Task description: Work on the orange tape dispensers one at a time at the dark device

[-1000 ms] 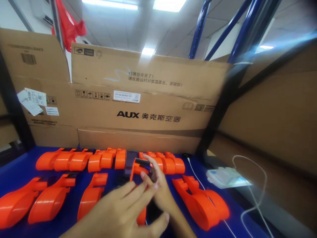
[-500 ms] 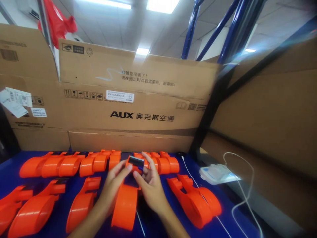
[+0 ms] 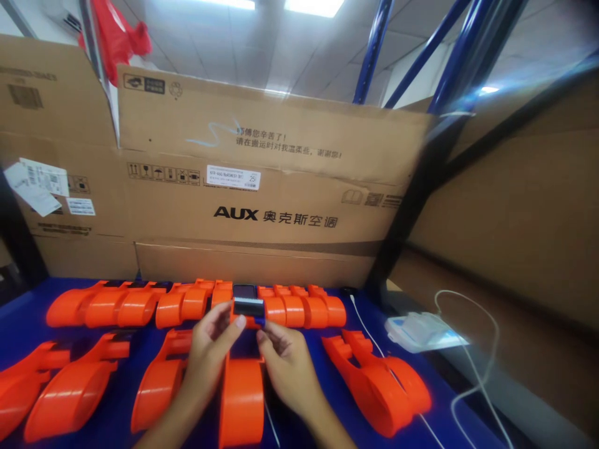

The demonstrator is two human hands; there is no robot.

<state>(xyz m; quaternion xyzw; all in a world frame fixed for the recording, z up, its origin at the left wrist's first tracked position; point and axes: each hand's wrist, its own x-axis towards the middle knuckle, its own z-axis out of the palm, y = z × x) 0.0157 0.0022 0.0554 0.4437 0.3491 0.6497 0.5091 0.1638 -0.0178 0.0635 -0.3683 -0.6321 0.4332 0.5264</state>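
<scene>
Blue-topped bench (image 3: 116, 399), left to right: 3 orange round-bodied plastic dispensers (image 3: 70, 396) in front, 6 back-row dispensers (image 3: 138, 307). Left hand (image 3: 213, 343) and right hand (image 3: 285, 362) both gripping 1 orange plastic dispenser with black toothed edge (image 3: 242, 399) by its head, front centre. Behind it, 1 dark flat rectangle (image 3: 244, 291); then 4 similar orange dispensers (image 3: 294, 310), 2 front-right dispensers (image 3: 374, 393), 1 translucent-white plastic box (image 3: 425, 332).

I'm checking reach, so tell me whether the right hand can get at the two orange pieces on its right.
Likely yes: only blue surface shows between the right hand and the two orange pieces, though it would first need to let go of the held orange piece.
</scene>
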